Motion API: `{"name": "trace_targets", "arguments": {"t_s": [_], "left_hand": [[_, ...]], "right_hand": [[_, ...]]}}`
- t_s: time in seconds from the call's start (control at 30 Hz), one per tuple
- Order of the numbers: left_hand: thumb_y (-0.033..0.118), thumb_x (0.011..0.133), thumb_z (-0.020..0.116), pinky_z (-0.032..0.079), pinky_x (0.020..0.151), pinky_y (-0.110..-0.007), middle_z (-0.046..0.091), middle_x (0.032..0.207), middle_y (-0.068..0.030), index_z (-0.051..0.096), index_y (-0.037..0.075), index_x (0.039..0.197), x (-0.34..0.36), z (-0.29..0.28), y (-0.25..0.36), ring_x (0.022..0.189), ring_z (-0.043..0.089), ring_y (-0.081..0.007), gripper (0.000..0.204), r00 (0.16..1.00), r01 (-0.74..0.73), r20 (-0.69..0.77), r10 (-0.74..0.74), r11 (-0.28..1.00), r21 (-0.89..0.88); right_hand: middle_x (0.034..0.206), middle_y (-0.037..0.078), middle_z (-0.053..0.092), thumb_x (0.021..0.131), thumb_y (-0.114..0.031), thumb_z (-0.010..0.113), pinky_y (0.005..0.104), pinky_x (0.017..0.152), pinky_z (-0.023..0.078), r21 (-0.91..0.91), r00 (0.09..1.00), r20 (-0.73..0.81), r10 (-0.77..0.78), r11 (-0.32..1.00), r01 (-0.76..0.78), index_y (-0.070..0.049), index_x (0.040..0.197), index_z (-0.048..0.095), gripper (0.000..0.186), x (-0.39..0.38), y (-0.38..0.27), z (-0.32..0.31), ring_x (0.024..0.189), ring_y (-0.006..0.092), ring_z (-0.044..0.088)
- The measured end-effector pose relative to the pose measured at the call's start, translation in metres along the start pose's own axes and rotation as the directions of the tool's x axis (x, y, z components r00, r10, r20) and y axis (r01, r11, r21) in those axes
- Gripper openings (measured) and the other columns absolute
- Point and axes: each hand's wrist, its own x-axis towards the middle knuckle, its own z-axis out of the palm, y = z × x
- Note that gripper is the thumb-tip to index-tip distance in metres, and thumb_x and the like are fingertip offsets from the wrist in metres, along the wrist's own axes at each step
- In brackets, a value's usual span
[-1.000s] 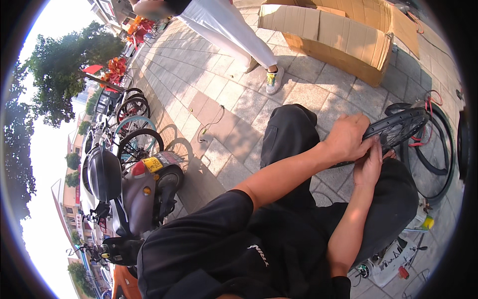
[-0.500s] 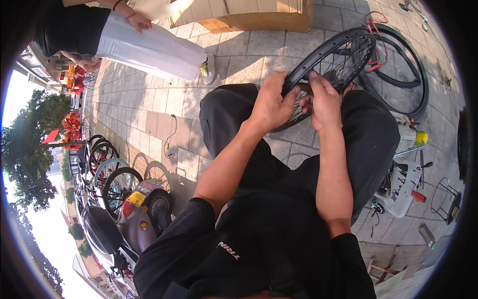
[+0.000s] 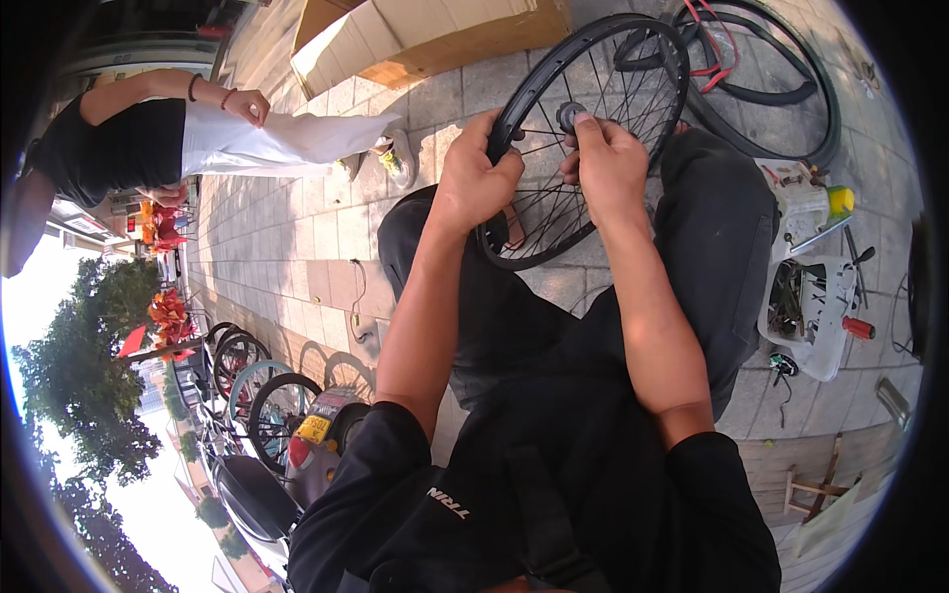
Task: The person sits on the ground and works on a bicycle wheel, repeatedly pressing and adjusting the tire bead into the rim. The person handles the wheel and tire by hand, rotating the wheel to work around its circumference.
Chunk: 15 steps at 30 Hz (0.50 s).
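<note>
A black spoked bicycle wheel rim without a tyre [image 3: 529, 84] is tilted between my bent knees. My left hand [image 3: 473, 173] is closed round its left side, thumb against the rim. My right hand [image 3: 608, 168] is at the middle of the wheel, its thumb on the hub [image 3: 569, 113] and its fingers curled among the spokes, partly hidden. Just beyond the wheel, a loose black tyre [image 3: 827, 104], a black inner tube [image 3: 756, 92] and a red loop [image 3: 712, 40] lie on the paving.
An open cardboard box [image 3: 415, 44] is ahead. A person [image 3: 237, 138] in white trousers stands at upper left. Parked bicycles [image 3: 272, 405] and a scooter [image 3: 311, 455] line the left. A white tray of tools [image 3: 806, 316] and a red-handled tool [image 3: 858, 327] lie at my right.
The view has swung rightward. Both hands and the wheel sit higher in the picture, more of the wheel's face shows, and my right hand has moved onto the hub.
</note>
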Motion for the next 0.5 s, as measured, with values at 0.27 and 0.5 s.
{"name": "trace_targets", "arguments": {"t_s": [0.27,0.5], "left_hand": [[0.003,0.085,0.066,0.051,0.08,-0.029,0.063,0.1,-0.0112,0.062,-0.004,0.135,0.005,0.005,-0.005,0.088,0.06,-0.0166,0.051,0.999,0.043,-0.022,-0.045,0.996,-0.079],[0.003,0.088,0.068,0.051,0.074,-0.026,0.069,0.1,-0.0064,0.063,-0.004,0.134,0.008,0.011,-0.014,0.083,0.061,-0.0112,0.047,0.993,-0.098,-0.073,0.097,0.995,-0.008]], "right_hand": [[0.094,0.007,0.075,0.107,-0.018,0.063,0.0267,0.059,0.06,0.041,0.991,0.069,-0.117,0.993,0.115,0.008,0.113,0.073,0.028,-0.024,0.0,0.019,0.074,0.0105,0.069],[0.094,0.007,0.076,0.108,-0.017,0.061,0.0266,0.059,0.059,0.068,0.985,0.047,-0.164,0.985,0.16,0.004,0.121,0.073,0.028,-0.015,0.014,0.025,0.067,0.0097,0.068]]}}
